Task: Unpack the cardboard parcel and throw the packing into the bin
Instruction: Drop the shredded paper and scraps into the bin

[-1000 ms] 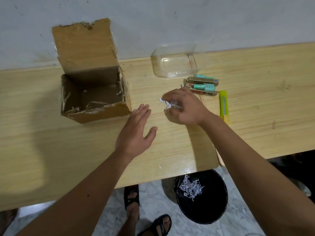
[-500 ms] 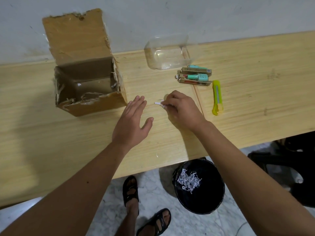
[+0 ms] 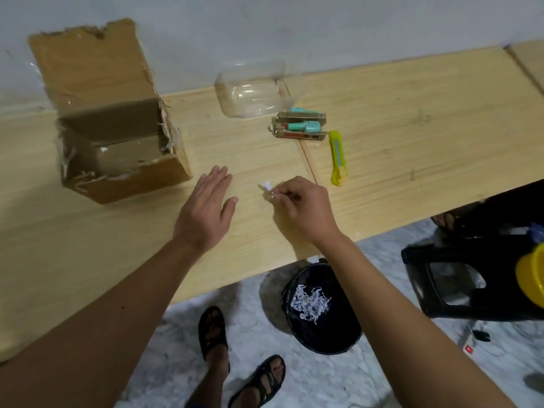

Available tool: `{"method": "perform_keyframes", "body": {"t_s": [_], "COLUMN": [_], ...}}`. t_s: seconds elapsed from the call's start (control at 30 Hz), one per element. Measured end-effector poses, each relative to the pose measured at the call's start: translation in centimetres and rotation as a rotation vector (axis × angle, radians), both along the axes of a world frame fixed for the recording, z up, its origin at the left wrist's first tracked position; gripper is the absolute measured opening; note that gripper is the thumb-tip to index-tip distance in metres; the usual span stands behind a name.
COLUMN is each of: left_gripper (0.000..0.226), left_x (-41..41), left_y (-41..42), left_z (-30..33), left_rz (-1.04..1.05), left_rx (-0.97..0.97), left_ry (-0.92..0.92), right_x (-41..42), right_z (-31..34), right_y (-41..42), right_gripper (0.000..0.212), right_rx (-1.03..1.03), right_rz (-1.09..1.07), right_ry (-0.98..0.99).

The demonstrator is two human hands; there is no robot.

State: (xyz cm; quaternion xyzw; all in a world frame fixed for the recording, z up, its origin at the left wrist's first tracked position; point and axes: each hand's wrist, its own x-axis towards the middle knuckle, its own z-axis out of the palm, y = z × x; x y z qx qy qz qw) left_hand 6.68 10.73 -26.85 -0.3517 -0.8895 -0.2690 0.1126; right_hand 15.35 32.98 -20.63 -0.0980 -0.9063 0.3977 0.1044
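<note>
The cardboard parcel (image 3: 117,148) stands open at the left of the wooden table (image 3: 412,119), its torn flap up against the wall. My right hand (image 3: 303,207) pinches a few white shredded paper strips (image 3: 267,187) just above the table's middle. Flat and open, my left hand (image 3: 206,210) hovers over the table between the parcel and the right hand. Under the table edge on the floor stands the black bin (image 3: 321,313), with a clump of shredded paper (image 3: 309,301) inside.
A clear plastic tub (image 3: 253,92), small boxed items with teal caps (image 3: 300,125) and a yellow utility knife (image 3: 338,157) lie at the back of the table. A black stool (image 3: 459,278) and a yellow object (image 3: 531,278) stand at the right. My sandalled feet (image 3: 235,357) are beside the bin.
My right hand has drawn back toward the table's front edge with the paper strips pinched in it. The left hand has stayed flat in about the same place.
</note>
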Motion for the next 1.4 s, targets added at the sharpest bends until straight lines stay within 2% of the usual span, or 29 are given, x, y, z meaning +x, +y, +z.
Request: {"method": "perform_keyframes", "body": {"t_s": [0.17, 0.37, 0.63, 0.77, 1.17, 1.4], "left_gripper": [0.053, 0.060, 0.059, 0.060, 0.056, 0.055], "left_x": [2.6, 8.0, 11.0, 11.4, 11.6, 11.8], "left_y": [3.6, 11.1, 13.9, 14.3, 14.1, 14.0], "left_z": [2.6, 3.9, 2.0, 2.2, 2.2, 2.3], "left_rz": [-0.035, -0.278, -0.279, -0.262, -0.289, -0.286], "left_rx": [-0.057, -0.169, -0.194, -0.216, -0.232, -0.229], "left_ry": [-0.275, -0.324, -0.162, -0.166, -0.105, -0.117], "right_x": [4.9, 13.6, 24.0, 26.9, 29.2, 29.5], "right_z": [0.6, 0.6, -3.7, -5.8, -7.3, -7.6], "right_y": [2.0, 5.3, 8.5, 8.1, 6.7, 6.4], "right_gripper": [0.009, 0.006, 0.009, 0.007, 0.019, 0.019], "right_rx": [-0.131, -0.164, -0.191, -0.208, -0.174, -0.177], "right_rz": [-0.137, -0.318, -0.561, -0.610, -0.603, -0.606], "right_ry": [-0.034, -0.067, -0.162, -0.227, -0.350, -0.347]}}
